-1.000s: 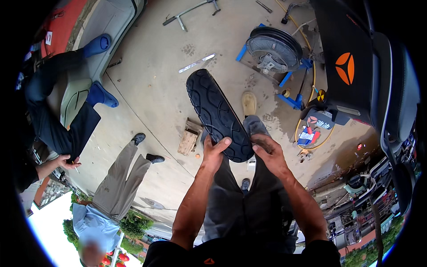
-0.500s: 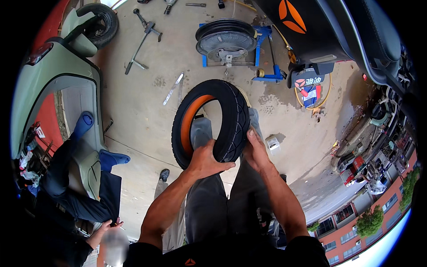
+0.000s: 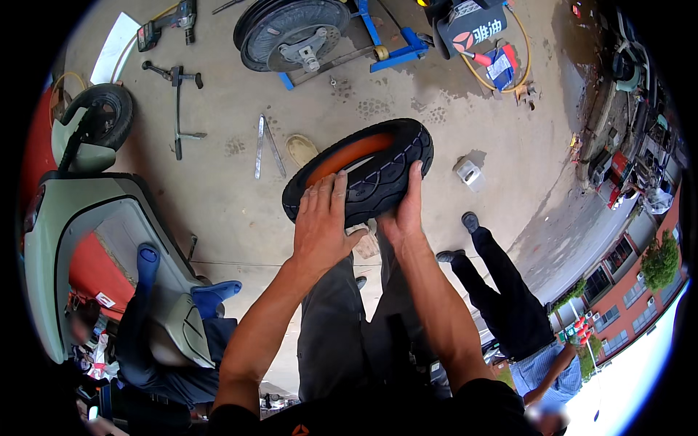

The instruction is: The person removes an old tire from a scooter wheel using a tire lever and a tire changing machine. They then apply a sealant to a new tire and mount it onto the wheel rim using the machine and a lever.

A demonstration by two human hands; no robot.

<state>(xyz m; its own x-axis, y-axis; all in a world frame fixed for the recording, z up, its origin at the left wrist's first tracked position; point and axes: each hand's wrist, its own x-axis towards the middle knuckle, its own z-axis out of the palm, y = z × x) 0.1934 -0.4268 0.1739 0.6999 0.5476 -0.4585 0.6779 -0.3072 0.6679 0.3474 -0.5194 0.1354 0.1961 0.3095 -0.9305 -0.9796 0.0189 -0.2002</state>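
A black scooter tyre (image 3: 389, 178) with an orange inner surface is held up in front of my legs, tilted so that its opening shows as a narrow oval. My left hand (image 3: 320, 221) lies over the near side, its fingers reaching across the tread to the rim and its thumb pointing right. From below and the right, my right hand (image 3: 404, 211) grips the tyre with the thumb up along the tread; its other fingers are mostly hidden. Beyond the tyre, a wheel with a metal hub (image 3: 309, 47) rests on a blue stand (image 3: 398, 57).
Two flat metal bars (image 3: 261, 149) lie left of my shoe (image 3: 301, 150). Farther left are a T-shaped tool (image 3: 177, 109), a cordless drill (image 3: 185, 20) and a pale green scooter body (image 3: 54, 254) with a seated person beside it. A white container (image 3: 469, 174) stands right; another person (image 3: 516, 298) stands behind it.
The tyre has tipped from nearly upright to a flatter slant. My left hand has shifted onto its near side with fingers extended. My view has turned, and a person now shows at right.
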